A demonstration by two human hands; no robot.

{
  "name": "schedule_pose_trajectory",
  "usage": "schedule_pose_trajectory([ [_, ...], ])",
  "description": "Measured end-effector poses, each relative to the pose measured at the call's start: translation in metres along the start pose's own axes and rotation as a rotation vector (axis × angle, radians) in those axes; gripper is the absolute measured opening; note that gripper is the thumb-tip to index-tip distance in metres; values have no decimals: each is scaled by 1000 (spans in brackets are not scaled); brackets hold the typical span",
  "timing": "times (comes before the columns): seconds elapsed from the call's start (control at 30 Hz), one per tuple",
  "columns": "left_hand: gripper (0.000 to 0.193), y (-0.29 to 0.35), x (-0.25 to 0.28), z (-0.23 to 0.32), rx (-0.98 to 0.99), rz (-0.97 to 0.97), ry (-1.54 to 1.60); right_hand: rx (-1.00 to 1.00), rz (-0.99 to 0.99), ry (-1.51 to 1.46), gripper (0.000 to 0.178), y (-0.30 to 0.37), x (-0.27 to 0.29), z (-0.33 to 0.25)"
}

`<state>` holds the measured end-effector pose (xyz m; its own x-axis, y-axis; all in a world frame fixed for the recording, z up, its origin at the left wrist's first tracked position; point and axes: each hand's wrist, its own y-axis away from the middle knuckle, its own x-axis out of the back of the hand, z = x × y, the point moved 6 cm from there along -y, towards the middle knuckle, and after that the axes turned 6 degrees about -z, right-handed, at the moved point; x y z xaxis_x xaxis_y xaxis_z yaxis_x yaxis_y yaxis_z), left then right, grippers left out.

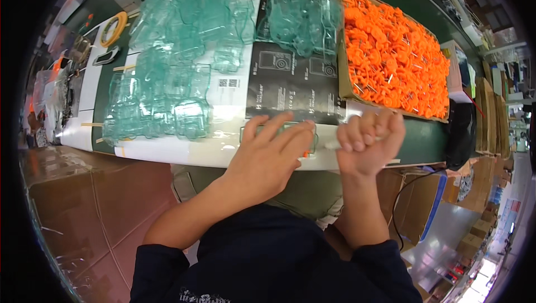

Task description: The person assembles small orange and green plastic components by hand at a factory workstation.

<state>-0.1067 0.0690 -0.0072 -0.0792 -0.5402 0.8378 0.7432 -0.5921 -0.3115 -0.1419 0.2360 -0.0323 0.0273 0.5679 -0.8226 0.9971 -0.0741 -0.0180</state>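
My left hand [271,149] lies over a clear green plastic shell [314,138] near the table's front edge, holding it down with curved fingers. A small orange piece [305,154] shows beside my fingertips; most of the shell is hidden under the hand. Just to the right, my right hand [368,141] is raised with its fingers curled closed. Something pale and blurred [331,144] shows at its left side, but I cannot make out what it is. Many similar clear shells [167,91] lie in overlapping stacks to the left.
Another heap of clear shells [301,21] sits at the back on a black printed sheet [279,88]. At the right stands a cardboard box [344,68] full of orange plastic parts with metal pins. A yellow tape roll [113,29] lies far left; a black bag [460,135] hangs at the right end.
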Motion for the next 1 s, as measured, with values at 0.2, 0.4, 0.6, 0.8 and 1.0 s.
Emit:
schedule_pose_trajectory([
  [0.2, 55, -58, 47, -31, -58, 55, 77, -60, -148, -184, 42, 14, 40, -9],
  [0.4, 55, -189, 97, -166, 147, 141, -224, -96, -274, -242, 42, 17, 41, -6],
  [0.6, 52, -235, 112, -277, 443, -17, -520, -113, -311, -282, 42, 16, 38, 0],
  [0.8, 51, -155, 163, -207, 683, -7, -779, -110, -310, -276, 42, 15, 41, -4],
  [1.0, 59, -113, 159, -233, 909, -192, -610, -143, -334, -248, 42, 12, 35, 0],
])
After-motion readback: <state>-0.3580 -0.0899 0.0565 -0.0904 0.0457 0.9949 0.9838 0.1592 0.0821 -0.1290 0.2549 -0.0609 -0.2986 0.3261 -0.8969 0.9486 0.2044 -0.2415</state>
